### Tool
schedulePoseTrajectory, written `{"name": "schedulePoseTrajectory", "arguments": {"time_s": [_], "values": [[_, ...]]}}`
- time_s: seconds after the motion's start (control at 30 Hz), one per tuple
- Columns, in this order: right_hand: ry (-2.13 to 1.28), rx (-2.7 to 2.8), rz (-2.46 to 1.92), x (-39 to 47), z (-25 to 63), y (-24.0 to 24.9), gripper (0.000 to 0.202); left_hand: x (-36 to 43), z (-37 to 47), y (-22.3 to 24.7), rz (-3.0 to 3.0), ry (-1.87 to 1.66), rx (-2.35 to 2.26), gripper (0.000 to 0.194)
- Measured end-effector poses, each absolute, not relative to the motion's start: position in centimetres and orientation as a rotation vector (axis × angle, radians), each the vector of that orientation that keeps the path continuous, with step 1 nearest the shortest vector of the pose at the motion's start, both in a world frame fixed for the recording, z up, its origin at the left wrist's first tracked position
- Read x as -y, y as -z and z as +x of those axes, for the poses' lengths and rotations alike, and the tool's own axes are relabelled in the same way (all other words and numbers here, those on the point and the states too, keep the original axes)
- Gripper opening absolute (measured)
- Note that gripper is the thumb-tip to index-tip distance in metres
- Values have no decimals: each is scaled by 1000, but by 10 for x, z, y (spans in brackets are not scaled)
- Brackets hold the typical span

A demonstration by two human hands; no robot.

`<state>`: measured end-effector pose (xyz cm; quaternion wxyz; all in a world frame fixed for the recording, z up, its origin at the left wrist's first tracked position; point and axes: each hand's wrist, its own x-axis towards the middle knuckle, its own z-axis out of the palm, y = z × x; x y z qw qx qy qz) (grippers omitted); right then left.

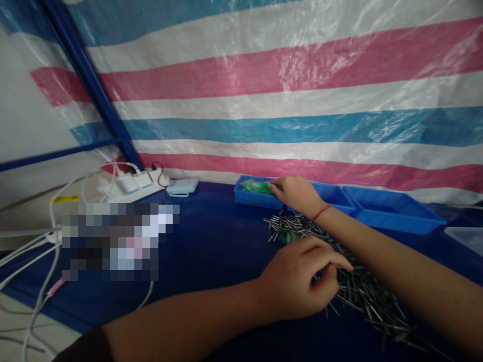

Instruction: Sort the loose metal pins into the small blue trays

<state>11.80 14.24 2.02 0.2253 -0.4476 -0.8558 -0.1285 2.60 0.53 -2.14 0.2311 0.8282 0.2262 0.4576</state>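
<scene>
At the back of the bench (211, 241), blue bins stand in a row before a striped sheet (234, 80). The leftmost bin (260, 199) holds a heap of green translucent pieces (256, 186); the right hand (298, 193) is over its right end, fingers bent down beside the pieces, and whether they grip anything I cannot tell. That hand partly hides the middle bin (339, 198), and the right bin (396, 208) shows its blue inner floor. A whitish container (466, 239) is cut off at the right edge. Thin metal rods (362, 291) lie loose in a long pile on the bench, in front of the bins and partly under both arms. The left hand (302, 279), apart from the other, is over the pile, thumb and forefinger curled with a gap between; I cannot tell if they pinch 1 rod.
</scene>
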Motion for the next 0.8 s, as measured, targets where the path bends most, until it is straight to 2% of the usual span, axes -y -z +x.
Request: {"name": "schedulePoseTrajectory", "arguments": {"time_s": [0.1,0.3,0.57,0.7,0.8], "values": [[327,2467,-1171,-135,113,-12,47,-7,27,25,2311,-1219,-584,26],[280,2549,-1059,-125,115,-19,46,-7,28,27,2320,-1225,-587,24],[84,2263,-1101,-86,159,-24,21,-32,17,26,1917,-1507,-1076,17],[-54,2214,-1153,-58,180,-12,18,-51,10,30,1811,-1531,-1190,18],[-30,2348,-1086,-42,186,-6,14,-54,10,32,1797,-1505,-1214,20]]}}
